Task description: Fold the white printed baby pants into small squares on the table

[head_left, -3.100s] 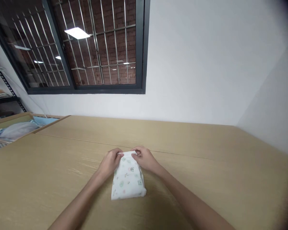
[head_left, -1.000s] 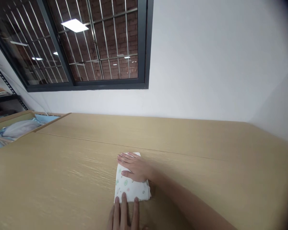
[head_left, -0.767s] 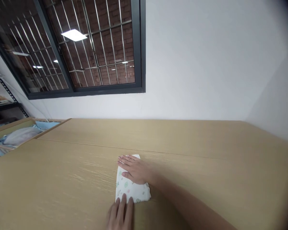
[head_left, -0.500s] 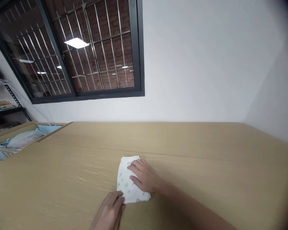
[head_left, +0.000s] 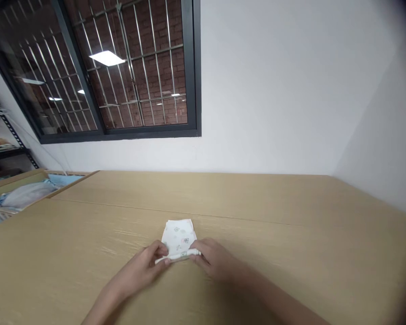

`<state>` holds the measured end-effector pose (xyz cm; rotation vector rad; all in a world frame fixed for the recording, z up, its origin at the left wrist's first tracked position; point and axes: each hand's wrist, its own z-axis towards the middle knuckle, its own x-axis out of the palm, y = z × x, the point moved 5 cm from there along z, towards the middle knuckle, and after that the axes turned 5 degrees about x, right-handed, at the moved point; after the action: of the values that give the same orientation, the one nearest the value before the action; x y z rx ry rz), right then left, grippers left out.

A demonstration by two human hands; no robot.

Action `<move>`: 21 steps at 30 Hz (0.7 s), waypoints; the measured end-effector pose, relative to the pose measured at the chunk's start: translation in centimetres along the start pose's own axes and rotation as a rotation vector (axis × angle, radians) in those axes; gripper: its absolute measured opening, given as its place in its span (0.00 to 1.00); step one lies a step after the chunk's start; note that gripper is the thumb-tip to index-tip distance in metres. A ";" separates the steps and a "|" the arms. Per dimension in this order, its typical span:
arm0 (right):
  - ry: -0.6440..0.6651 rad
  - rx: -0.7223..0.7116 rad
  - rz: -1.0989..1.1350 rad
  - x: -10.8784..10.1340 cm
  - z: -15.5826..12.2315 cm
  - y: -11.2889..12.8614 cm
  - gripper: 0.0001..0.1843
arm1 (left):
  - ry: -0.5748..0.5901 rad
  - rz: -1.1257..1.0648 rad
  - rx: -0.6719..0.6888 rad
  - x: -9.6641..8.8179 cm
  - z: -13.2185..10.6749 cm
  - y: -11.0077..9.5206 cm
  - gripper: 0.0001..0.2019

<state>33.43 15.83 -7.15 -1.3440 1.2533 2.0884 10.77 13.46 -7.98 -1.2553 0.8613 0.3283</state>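
Note:
A white cloth (head_left: pixel 179 233) with small printed motifs lies folded on the wooden tabletop, its near edge turned up into a narrow roll or fold. At the left end of that edge, my left hand (head_left: pixel 145 266) pinches the cloth between thumb and fingers. My right hand (head_left: pixel 214 259) grips the right end the same way, fingers on top and thumb nearer me. The far part of the cloth lies flat. What kind of cloth item it is, I cannot tell.
The wooden tabletop (head_left: pixel 274 203) reaches back to a white wall (head_left: pixel 274 90). A barred window (head_left: pixel 142 67) is at upper left. On the left are an open wooden bin (head_left: pixel 13 179) holding blue and white fabric and a black shelf rack (head_left: pixel 11 153).
The cloth's near edge has been lifted and folded away from me, so it looks shorter. My right hand has moved from resting on top to pinching the right end; my left hand now pinches too.

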 end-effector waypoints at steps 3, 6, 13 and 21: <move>0.023 0.028 0.177 -0.2 1.5 -0.5 0.15 | 0.036 -0.064 -0.025 -0.3 1.2 1.4 0.22; -0.009 0.093 0.271 -0.4 2.7 -1.4 0.16 | -0.031 -0.048 -0.013 -0.7 2.6 2.6 0.19; -0.075 0.169 0.287 0.3 5.3 -3.3 0.19 | -0.075 0.121 -0.018 -1.7 6.1 3.1 0.14; -0.224 0.339 0.184 1.5 8.5 -5.9 0.10 | -0.057 0.416 -0.151 -1.5 8.3 3.5 0.13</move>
<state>32.10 25.77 -10.01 -0.8530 1.5907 1.9605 10.70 22.56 -8.86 -1.1920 1.0626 0.7700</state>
